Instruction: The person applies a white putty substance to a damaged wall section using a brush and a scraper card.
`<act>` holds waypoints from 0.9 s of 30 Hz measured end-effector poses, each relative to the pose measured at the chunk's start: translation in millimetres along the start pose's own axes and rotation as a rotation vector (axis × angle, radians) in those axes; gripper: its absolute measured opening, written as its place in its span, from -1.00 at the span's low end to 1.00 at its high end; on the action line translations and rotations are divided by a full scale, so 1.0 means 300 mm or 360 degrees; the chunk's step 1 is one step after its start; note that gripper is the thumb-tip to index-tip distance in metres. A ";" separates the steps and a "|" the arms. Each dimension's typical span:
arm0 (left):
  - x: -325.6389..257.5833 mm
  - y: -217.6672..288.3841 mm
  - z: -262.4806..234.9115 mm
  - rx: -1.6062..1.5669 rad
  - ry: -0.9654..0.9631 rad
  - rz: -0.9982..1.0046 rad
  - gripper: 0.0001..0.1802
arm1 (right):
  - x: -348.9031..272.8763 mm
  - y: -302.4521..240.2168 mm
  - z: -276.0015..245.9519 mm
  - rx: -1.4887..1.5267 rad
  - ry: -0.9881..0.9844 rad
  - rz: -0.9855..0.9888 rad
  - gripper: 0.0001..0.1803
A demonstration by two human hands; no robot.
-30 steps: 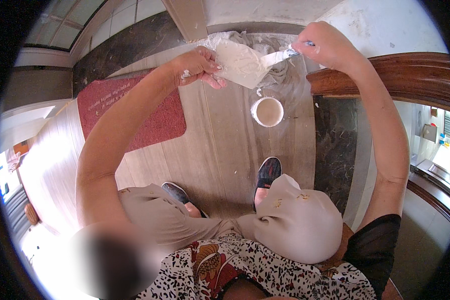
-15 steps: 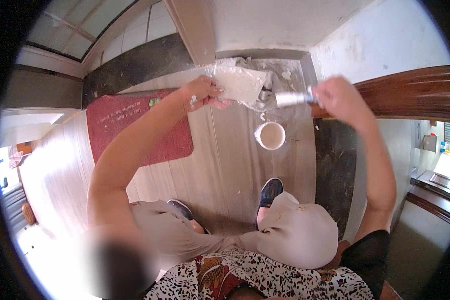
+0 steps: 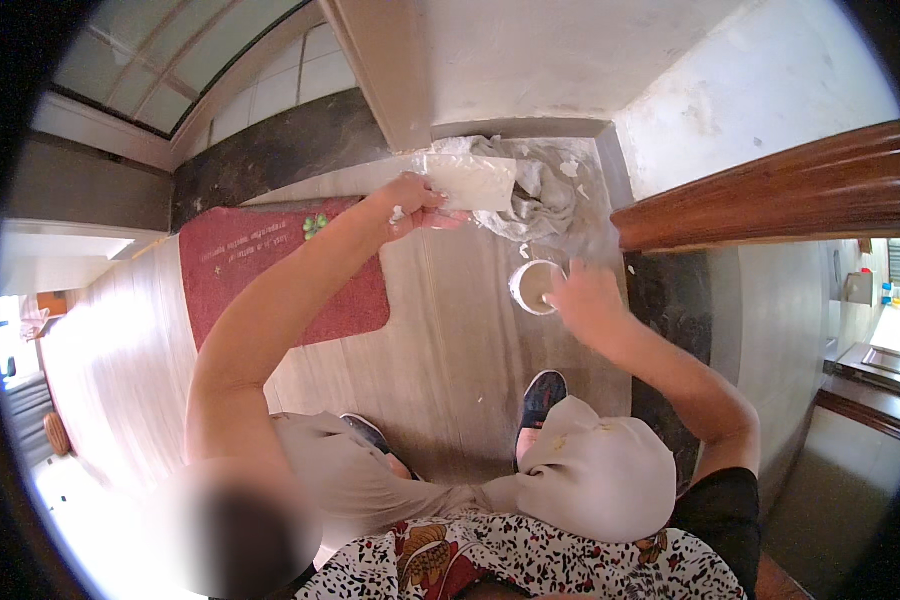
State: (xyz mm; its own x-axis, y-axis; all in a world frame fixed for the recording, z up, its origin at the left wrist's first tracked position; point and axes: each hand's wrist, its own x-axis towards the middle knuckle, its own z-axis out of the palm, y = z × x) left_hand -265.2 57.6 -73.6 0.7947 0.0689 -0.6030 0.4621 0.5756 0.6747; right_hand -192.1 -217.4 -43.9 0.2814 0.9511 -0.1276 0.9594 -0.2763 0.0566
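Note:
My left hand (image 3: 418, 205) is closed on the near-left edge of a flat white plastering blade (image 3: 480, 184), which is smeared with white paste. Dabs of the paste stick to my wrist. Beyond the blade, a crumpled grey-white cloth (image 3: 545, 200) lies on the floor in the corner. On the floor stands a small round tub (image 3: 516, 290) of off-white paste. My right hand (image 3: 585, 300) is at its right rim, fingers curled down over the paste. It grips a putty knife, now mostly smeared by motion above the hand.
A red mat (image 3: 280, 270) lies on the left floor. White walls (image 3: 530, 60) meet in the far corner, with a dark stone strip (image 3: 670, 310) and a brown wooden rail (image 3: 770, 185) at the right. My two shoes (image 3: 542, 395) stand near the tub.
My right hand has come down and left from beside the rail to the tub, carrying the putty knife. My left hand keeps hold of the plastering blade, which now appears tilted flatter.

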 end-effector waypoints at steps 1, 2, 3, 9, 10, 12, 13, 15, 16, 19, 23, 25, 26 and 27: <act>-0.011 0.001 -0.021 0.0019 0.0022 -0.0032 -0.73 | 0.033 -0.005 -0.034 0.0021 0.0145 0.0006 -0.80; -0.009 0.007 -0.021 0.0039 0.0024 -0.0052 -0.72 | 0.065 0.008 -0.054 0.0014 0.0143 0.0017 -0.80; -0.007 0.010 -0.019 0.0043 0.0014 -0.0052 -0.72 | 0.106 0.024 -0.069 0.0293 0.0179 0.0143 -0.76; 0.084 0.023 -0.002 -0.0070 -0.0017 -0.0001 -0.72 | 0.354 0.117 0.065 0.3138 -0.0074 0.1032 -0.74; 0.102 0.024 -0.001 -0.0125 -0.0005 0.0010 -0.71 | 0.390 0.126 0.097 0.3143 -0.0082 0.1034 -0.74; 0.130 0.042 0.009 -0.0177 0.0013 0.0026 -0.68 | 0.457 0.145 0.149 0.3439 0.0006 0.0792 -0.76; 0.149 0.046 0.013 -0.0216 0.0011 0.0037 -0.69 | 0.492 0.152 0.184 0.3442 -0.0003 0.0791 -0.76; 0.169 0.061 0.017 -0.0248 -0.0022 0.0067 -0.70 | 0.546 0.157 0.227 0.3526 0.0323 0.0837 -0.83; 0.182 0.062 0.004 -0.0249 -0.0010 0.0066 -0.70 | 0.572 0.154 0.223 0.3534 0.0311 0.0832 -0.83; 0.209 0.060 -0.010 -0.0291 0.0068 0.0113 -0.71 | 0.632 0.160 0.214 0.3639 0.0367 0.0722 -0.88; 0.217 0.089 -0.031 -0.0424 0.0067 0.0145 -0.71 | 0.683 0.168 0.198 0.3528 0.0416 0.0781 -0.88; 0.219 0.102 -0.041 -0.0419 0.0032 0.0197 -0.71 | 0.700 0.169 0.192 0.3557 0.0390 0.0732 -0.88; 0.221 0.113 -0.036 -0.0412 0.0032 0.0206 -0.70 | 0.706 0.172 0.192 0.3539 0.0399 0.0811 -0.88; 0.222 0.121 -0.030 -0.0404 0.0032 0.0214 -0.69 | 0.712 0.176 0.192 0.3521 0.0408 0.0891 -0.89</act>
State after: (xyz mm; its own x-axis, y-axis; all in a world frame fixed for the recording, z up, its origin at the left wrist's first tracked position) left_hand -199.0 90.4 -93.2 0.8330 0.1732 -0.5255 0.2376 0.7457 0.6225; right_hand -80.2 -36.8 -125.2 0.6002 0.6949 -0.3959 -0.6033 0.0683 -0.7946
